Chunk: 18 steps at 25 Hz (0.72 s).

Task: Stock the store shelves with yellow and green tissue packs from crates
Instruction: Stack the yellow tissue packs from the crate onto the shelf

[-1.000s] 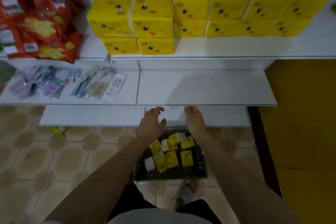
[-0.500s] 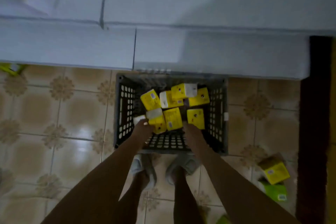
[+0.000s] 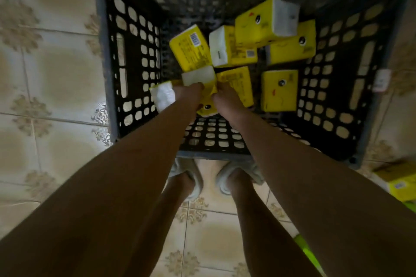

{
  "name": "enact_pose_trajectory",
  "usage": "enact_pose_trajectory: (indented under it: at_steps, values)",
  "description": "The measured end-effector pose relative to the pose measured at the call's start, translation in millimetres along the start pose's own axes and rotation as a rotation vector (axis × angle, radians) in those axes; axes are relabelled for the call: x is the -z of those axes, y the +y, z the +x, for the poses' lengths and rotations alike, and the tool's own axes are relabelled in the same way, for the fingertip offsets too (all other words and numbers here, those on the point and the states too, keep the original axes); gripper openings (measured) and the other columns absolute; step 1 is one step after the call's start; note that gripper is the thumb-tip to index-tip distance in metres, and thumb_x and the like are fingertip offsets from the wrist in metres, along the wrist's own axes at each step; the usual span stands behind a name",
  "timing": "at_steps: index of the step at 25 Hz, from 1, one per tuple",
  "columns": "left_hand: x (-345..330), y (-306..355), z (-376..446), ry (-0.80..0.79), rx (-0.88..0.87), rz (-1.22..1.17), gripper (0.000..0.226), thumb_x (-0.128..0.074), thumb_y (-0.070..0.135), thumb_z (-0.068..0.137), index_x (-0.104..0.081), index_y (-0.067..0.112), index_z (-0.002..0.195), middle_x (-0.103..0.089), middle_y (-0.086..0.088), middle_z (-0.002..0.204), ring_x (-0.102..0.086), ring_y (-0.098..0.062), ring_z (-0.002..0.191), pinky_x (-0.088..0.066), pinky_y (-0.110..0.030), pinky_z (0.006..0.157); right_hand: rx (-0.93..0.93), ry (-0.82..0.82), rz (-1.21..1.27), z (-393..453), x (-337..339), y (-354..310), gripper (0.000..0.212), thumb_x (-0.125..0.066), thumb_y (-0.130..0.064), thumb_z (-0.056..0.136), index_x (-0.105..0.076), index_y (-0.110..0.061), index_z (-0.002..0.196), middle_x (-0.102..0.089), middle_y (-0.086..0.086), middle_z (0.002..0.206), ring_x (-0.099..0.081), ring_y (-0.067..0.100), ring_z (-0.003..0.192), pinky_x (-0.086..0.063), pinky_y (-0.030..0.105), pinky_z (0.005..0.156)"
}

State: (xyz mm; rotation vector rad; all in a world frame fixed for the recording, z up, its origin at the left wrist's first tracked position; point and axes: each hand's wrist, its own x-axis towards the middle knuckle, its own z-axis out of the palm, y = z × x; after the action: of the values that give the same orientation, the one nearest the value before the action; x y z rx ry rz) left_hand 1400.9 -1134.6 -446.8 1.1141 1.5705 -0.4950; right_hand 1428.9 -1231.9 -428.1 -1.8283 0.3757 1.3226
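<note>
While both arms reach straight down into the black crate (image 3: 132,56), the head view looks into it from above. The left hand (image 3: 189,94) has its fingers curled down onto a yellow tissue pack (image 3: 208,105) that lies near the crate's front wall, and the right hand (image 3: 225,101) presses against the same pack from the other side; how tightly either hand grips it I cannot tell, since the fingertips are hidden behind the pack. Just left of the left hand lies a pack with its white end (image 3: 163,94) turned up. Further in, several more yellow packs lie loose and tilted across the crate floor: one with a barcode (image 3: 191,49), one beside it (image 3: 234,47), one on top near the back (image 3: 265,22), and one flat to the right (image 3: 279,90). The crate stands on a patterned tile floor (image 3: 45,74), with the person's slippers (image 3: 191,177) touching its front edge. Another yellow pack (image 3: 398,182) lies on the floor outside, at the right.
</note>
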Motion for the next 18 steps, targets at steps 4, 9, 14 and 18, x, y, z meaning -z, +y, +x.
enact_pose_trajectory:
  at_steps: [4,9,14,18]
  values:
    - [12,1,-21,-0.107,0.088,-0.090,0.038,-0.046,0.004,0.094,-0.047,0.010,0.131,-0.054,-0.009,0.115,-0.054,-0.026,0.105,-0.052,-0.034,0.077,0.026,0.020,0.031,-16,7,-11,0.046,-0.037,0.003,0.092,-0.058,-0.016,0.129,-0.063,0.003,0.116,-0.060,0.020,0.103,-0.053,0.034,0.083]
    - [17,17,-69,-0.158,0.033,-0.061,0.030,-0.041,-0.005,0.087,-0.053,0.013,0.109,-0.053,-0.013,0.086,-0.054,-0.023,0.074,-0.046,-0.027,0.052,0.099,0.021,-0.018,-59,12,-33,0.042,-0.042,0.006,0.089,-0.056,-0.013,0.123,-0.063,0.009,0.111,-0.059,0.028,0.100,-0.053,0.043,0.084]
    - [15,31,-69,-0.179,0.057,0.052,0.027,-0.053,0.011,0.091,-0.050,0.012,0.118,-0.058,-0.013,0.115,-0.059,-0.031,0.105,-0.052,-0.040,0.088,0.017,0.062,-0.078,-60,31,-23,0.045,-0.042,0.005,0.094,-0.041,-0.007,0.137,-0.049,0.012,0.128,-0.050,0.028,0.103,-0.042,0.030,0.072]
    - [10,16,-12,-0.078,-0.062,0.099,0.082,-0.074,0.010,0.070,-0.033,0.014,0.141,-0.047,-0.018,0.135,-0.051,-0.039,0.121,-0.046,-0.054,0.100,0.107,0.189,-0.176,-9,33,3,0.050,-0.054,-0.014,0.089,-0.039,-0.016,0.137,-0.044,0.007,0.129,-0.046,0.023,0.112,-0.043,0.036,0.087]
